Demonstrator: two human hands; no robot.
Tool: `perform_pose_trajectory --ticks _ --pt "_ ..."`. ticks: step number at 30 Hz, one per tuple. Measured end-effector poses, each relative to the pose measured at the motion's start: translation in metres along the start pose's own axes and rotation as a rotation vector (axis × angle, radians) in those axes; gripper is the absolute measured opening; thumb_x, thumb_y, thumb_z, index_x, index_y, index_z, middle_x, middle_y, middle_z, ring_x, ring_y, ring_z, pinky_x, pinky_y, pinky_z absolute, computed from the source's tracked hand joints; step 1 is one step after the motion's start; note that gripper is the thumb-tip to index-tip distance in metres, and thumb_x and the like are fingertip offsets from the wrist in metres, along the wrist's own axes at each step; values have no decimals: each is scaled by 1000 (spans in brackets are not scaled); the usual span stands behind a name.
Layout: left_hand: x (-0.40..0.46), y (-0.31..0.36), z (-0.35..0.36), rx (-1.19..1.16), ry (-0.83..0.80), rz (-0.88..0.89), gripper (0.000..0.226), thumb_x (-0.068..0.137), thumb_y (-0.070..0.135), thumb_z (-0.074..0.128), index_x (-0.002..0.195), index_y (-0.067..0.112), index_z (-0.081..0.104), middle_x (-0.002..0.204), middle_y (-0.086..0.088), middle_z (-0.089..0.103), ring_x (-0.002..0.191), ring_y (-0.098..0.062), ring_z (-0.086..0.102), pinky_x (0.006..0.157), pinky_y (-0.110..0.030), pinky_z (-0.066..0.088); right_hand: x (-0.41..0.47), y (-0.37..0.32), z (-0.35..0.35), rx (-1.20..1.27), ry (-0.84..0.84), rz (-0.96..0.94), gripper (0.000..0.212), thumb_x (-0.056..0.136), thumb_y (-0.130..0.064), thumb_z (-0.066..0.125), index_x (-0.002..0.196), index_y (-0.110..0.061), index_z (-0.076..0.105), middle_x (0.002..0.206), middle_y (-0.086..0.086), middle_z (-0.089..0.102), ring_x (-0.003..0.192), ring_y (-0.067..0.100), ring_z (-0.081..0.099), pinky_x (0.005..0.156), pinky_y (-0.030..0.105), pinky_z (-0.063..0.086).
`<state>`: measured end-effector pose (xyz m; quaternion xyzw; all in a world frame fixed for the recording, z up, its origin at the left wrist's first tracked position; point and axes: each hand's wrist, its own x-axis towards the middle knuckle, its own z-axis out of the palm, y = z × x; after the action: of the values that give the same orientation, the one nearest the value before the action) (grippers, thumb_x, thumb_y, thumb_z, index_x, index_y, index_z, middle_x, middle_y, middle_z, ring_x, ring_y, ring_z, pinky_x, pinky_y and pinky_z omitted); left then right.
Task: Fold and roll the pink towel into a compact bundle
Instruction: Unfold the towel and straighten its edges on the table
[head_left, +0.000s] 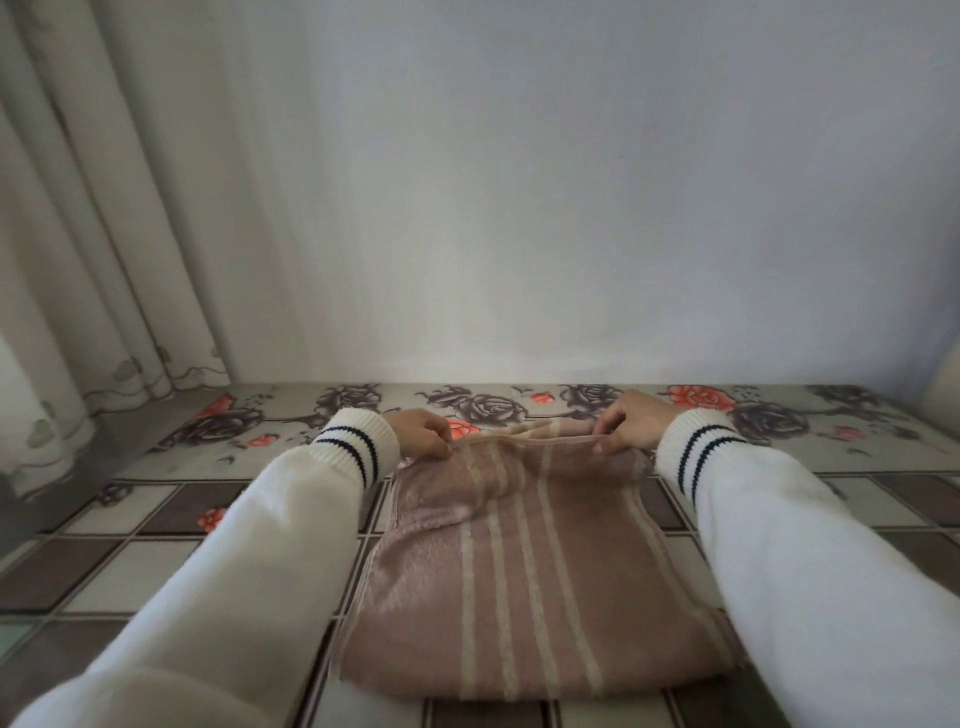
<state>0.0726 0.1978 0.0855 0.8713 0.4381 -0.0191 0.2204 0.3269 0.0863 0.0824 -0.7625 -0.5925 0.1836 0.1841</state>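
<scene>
pink towel (524, 571) lies flat on floral table (156, 561) | left hand (418, 434) and right hand (636, 423) pinch its far edge, one at each corner, likely to keep the fold square

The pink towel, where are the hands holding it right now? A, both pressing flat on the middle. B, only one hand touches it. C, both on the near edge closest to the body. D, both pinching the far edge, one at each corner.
D: the left hand and right hand each pinch a far corner of the pink towel, lifting that edge.
</scene>
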Motion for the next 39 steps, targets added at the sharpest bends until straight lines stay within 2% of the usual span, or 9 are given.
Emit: perform_pose_trajectory --ticks 6,9,14,19,21,24,28,35,39 --pt "-1 0 -2 138 67 -115 23 92 23 45 110 15 56 127 -12 55 111 -25 50 97 -29 38 -2 -8 -2 74 -39 -23 22 74 -12 75 96 -10 74 80 1 65 83 11 55 80 21 41" --pt "-4 1 -1 166 50 -167 34 93 23 41 125 14 52 136 -11 51 124 -25 47 98 -27 36 -2 -14 -2 99 -5 -63 23 74 -13 75 96 -10 74 67 -11 60 69 3 52 58 3 38" --pt "-7 -5 -5 91 98 -143 30 93 24 45 117 9 58 124 -15 58 116 -28 53 96 -30 40 1 -17 -6 207 74 -77 24 75 -8 74 98 -3 72 68 -8 61 69 4 53 69 19 39" --pt "-7 -8 -17 7 297 -53 16 91 26 51 82 13 55 87 -8 52 83 -16 47 71 -21 31 1 -16 -9 346 246 -121 12 75 -7 73 87 -3 73 64 -7 61 64 4 54 56 9 41" --pt "-6 -7 -20 -23 370 -46 19 91 27 52 81 11 53 86 -7 52 83 -15 46 71 -21 31 2 -20 -10 412 319 -147 7 75 -6 74 81 -9 71 66 -9 61 64 1 54 52 2 40" --pt "-6 -4 -23 -104 468 -19 24 91 26 53 87 5 63 87 -6 54 84 -16 47 73 -23 33 1 -28 -13 448 374 -175 16 75 -7 74 67 -18 66 66 -10 61 66 1 54 59 13 39" --pt "-10 -2 -29 -214 572 32 24 89 28 57 83 6 65 85 -5 58 82 -17 50 72 -24 35 -1 -31 -20 454 408 -181 26 76 -10 73 59 -26 62 61 -10 59 61 2 52 56 14 36" --pt "-14 -2 -39 -222 618 77 23 86 32 60 72 14 59 94 -3 50 87 -16 48 77 -24 35 -9 -25 -35 460 273 -161 6 76 -18 74 74 -13 72 72 -3 66 74 6 58 73 19 42" --pt "-15 0 -40 -195 609 82 21 86 31 60 74 14 59 96 -4 49 88 -16 47 77 -24 34 -14 -24 -42 425 208 -178 10 75 -17 75 67 -20 69 70 -4 66 72 4 59 67 15 42"
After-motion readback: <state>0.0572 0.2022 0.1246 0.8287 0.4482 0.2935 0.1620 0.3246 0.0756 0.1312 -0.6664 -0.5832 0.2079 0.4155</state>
